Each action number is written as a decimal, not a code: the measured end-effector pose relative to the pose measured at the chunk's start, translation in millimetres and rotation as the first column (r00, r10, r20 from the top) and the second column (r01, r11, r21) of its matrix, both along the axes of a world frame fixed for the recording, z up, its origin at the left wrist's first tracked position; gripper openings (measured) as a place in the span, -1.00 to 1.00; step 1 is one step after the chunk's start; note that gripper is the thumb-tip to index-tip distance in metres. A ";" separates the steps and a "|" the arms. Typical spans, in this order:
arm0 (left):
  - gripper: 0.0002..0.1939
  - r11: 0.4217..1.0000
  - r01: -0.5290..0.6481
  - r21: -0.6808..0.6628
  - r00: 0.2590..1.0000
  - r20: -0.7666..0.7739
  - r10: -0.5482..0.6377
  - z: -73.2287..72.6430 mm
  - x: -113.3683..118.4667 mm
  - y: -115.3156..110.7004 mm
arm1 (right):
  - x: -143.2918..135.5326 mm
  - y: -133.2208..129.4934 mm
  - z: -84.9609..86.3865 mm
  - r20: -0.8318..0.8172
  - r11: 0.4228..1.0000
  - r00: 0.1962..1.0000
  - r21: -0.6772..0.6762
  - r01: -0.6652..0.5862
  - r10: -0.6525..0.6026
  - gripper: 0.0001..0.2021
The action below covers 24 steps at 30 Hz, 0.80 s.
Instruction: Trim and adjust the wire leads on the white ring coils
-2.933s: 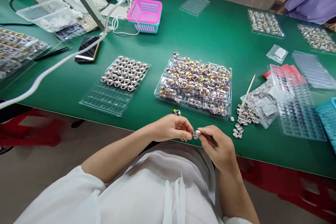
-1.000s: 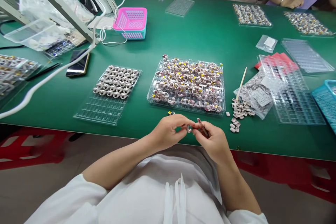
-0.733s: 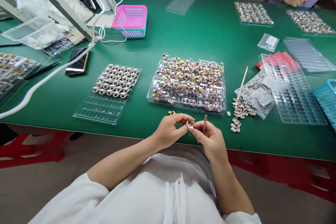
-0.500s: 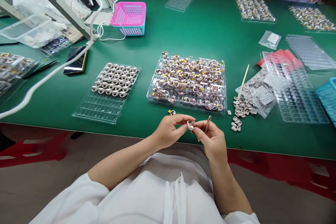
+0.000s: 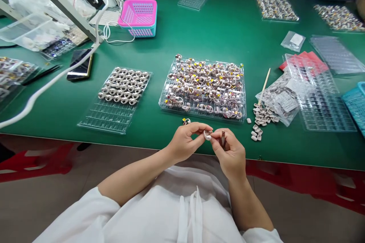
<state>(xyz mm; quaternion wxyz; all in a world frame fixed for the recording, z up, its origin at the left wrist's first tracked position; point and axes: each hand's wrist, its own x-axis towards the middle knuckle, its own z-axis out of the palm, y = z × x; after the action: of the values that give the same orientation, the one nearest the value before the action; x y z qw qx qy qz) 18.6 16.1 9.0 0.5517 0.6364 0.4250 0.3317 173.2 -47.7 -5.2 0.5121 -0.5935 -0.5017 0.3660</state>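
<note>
Head view: partway along, I judge. Clear plastic tray (image 5: 104,119) at ten o'clock from me: glossy beige loops (image 5: 123,87) in upper rows only. Many yellow-tabbed beige rings (image 5: 204,83) remain, twelve o'clock. Left hand (image 5: 182,142) and right hand (image 5: 230,153) together, fingertips pinching small whitish ring-shaped piece (image 5: 207,136); right also grips slim brown tool (image 5: 223,137).

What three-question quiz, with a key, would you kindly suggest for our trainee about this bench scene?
1. True or false: the left hand is touching the small pale curved part.
2. Which hand grips the slim brown tool? a) left hand; b) right hand.
3. Fill in, near or far: the partly filled tray is loaded at its ____ end.

Key: 1. True. 2. b. 3. Far.
</note>
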 end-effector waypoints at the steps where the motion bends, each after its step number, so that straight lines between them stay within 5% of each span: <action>1: -0.81 1.000 0.001 -0.015 1.000 0.009 -0.001 -0.9 0.0 -0.4 | 0.2 -0.1 0.4 -0.006 1.000 1.000 -0.005 0.000 0.000 -0.92; 8: -0.73 0.978 0.001 -0.210 0.991 0.128 0.026 0.8 1.6 -1.8 | -5.7 1.8 2.7 -0.178 0.998 0.982 -0.029 0.052 -0.057 -0.93; 18: -0.62 0.855 0.121 -0.504 0.962 0.271 0.023 6.1 0.7 6.7 | 4.5 3.1 10.0 0.217 0.979 0.972 0.163 -0.126 0.089 -0.87; 24: -0.56 0.809 0.210 -0.549 0.959 0.276 -0.062 7.1 -1.8 10.5 | 11.7 3.4 11.1 0.132 0.984 0.979 0.066 -0.168 0.158 -0.88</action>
<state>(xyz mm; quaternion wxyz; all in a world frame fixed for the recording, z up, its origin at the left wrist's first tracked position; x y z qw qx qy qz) 16.8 26.7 16.1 0.7877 0.4241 0.3867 0.2239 184.9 -44.3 5.9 0.4702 -0.5521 -0.5936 0.3489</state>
